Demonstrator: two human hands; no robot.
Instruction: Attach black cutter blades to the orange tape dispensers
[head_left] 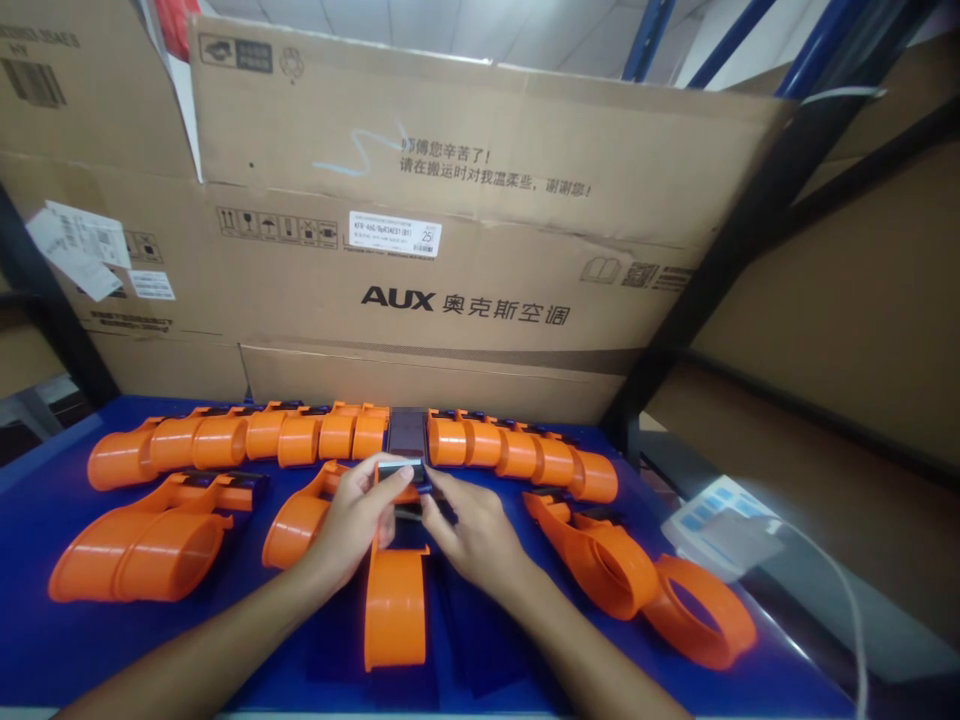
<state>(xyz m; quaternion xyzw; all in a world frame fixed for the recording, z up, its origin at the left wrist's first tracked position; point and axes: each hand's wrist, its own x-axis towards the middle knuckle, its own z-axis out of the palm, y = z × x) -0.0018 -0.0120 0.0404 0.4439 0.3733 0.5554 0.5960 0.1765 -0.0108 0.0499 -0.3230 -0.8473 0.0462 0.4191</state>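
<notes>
Above the middle of the blue surface, an orange plastic tape dispenser [396, 605] hangs with its curved body towards me and its dark head end away. My left hand [365, 508] is closed around that head, the thumb pressed on a black part with a pale toothed strip [401, 467]. Bent in from the other side, my right hand [474, 527] has its index fingertip and thumb at the right end of the same head. What lies between those right fingers is mostly hidden. Close to my left wrist lies another orange dispenser [295, 528].
Orange dispensers with dark heads form a row [285, 437] along the back, with a dark block [407, 432] partway. More lie left [169, 555] and right [611, 570]. A white device [724, 527] with a cable sits at right. Cardboard [450, 250] and black posts [690, 260] bound the surface.
</notes>
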